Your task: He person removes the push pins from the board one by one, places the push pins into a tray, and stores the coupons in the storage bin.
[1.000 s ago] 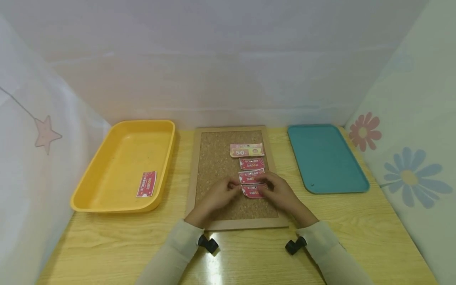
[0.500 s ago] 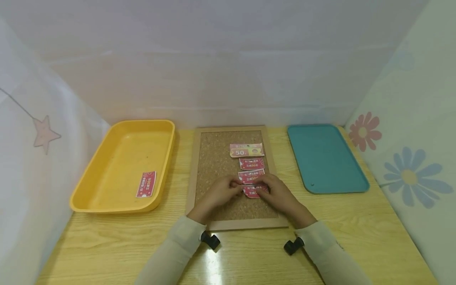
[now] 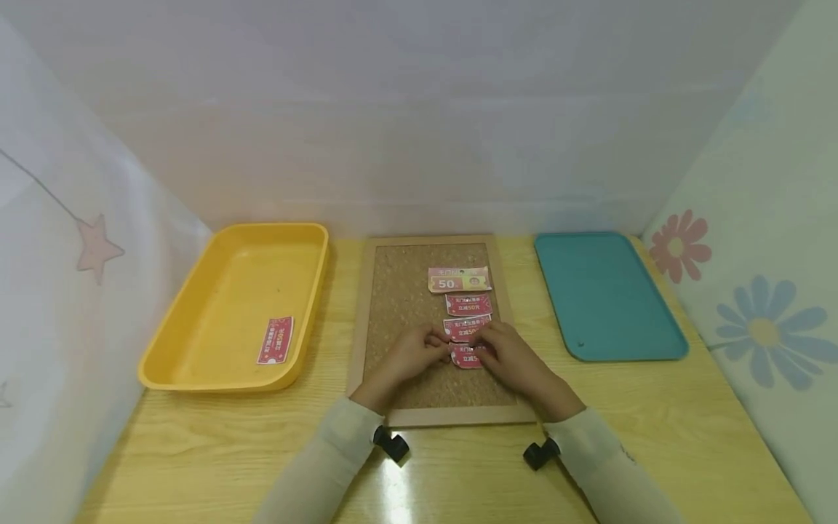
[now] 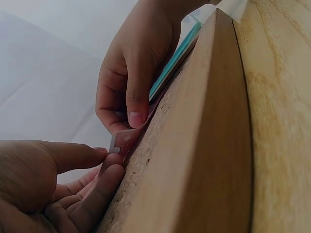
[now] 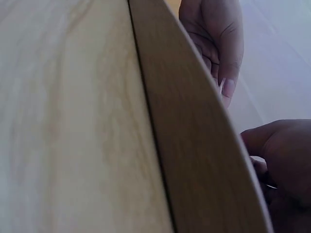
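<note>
On the cork board (image 3: pixel 406 291), several red and pink paper coupons form a column toward the right side. My left hand (image 3: pixel 411 355) pinches the left edge of the lowest red coupon (image 3: pixel 463 358) between thumb and fingertips. Across from it, my right hand (image 3: pixel 513 362) pinches the same coupon with curled fingers near its upper middle, covering its right part. The left wrist view shows this coupon (image 4: pixel 127 140) lifted and bent off the cork at the left edge. Just above lies another red coupon (image 3: pixel 463 329). In the right wrist view, the board's frame hides most of the work.
A yellow tray (image 3: pixel 155 324) on the left contains one red coupon (image 3: pixel 276 340). To the right is a teal tray (image 3: pixel 609 298) with a tiny pin-like object (image 3: pixel 580 343) in its near left corner. White sheets surround the wooden table (image 3: pixel 222 444).
The head view has shifted slightly. Both hands stay at the lowest coupon, with the right fingers now drawn a little closer to the left hand.
</note>
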`<state>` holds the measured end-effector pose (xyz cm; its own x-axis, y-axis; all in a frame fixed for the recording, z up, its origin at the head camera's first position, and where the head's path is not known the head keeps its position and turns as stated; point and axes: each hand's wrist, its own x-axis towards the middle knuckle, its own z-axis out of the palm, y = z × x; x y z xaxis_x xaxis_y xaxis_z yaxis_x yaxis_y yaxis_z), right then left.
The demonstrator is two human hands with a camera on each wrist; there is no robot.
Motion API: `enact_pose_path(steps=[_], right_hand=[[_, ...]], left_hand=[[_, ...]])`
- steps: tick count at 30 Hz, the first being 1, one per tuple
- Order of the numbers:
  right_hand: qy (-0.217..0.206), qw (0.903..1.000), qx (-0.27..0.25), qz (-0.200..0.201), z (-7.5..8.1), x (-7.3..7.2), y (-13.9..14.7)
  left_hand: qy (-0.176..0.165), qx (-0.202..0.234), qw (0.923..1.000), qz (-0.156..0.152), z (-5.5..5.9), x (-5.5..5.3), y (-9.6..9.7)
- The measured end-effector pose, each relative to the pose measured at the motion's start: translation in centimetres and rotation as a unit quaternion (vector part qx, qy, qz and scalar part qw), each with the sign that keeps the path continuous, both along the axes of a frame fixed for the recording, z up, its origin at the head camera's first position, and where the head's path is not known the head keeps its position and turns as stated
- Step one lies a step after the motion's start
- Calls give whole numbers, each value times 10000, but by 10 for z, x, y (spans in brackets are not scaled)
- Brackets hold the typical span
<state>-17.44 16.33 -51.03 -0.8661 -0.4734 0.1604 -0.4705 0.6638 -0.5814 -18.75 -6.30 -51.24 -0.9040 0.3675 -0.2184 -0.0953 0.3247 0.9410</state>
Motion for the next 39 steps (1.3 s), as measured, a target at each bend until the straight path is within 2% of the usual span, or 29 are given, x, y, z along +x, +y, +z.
enact_pose_path(steps=[6,15,19,25,39], right_hand=[[336,9994,17,-16,-2,-2,-2],[503,9987,96,-22,-2,-8,-5],[481,9987,135,-24,-1,-9,-6],[315,9994,134,-54,1,-8,-6],[102,9995,265,-101,-2,-4,-5]], left_hand=[[54,-9,10000,55,-1,-3,-1],[111,-139,9997,158,5,-5,-2],[83,-103,9998,172,6,-4,-2],[75,-88,9999,122,3,-4,-2],[67,-167,9998,57,1,0,0]])
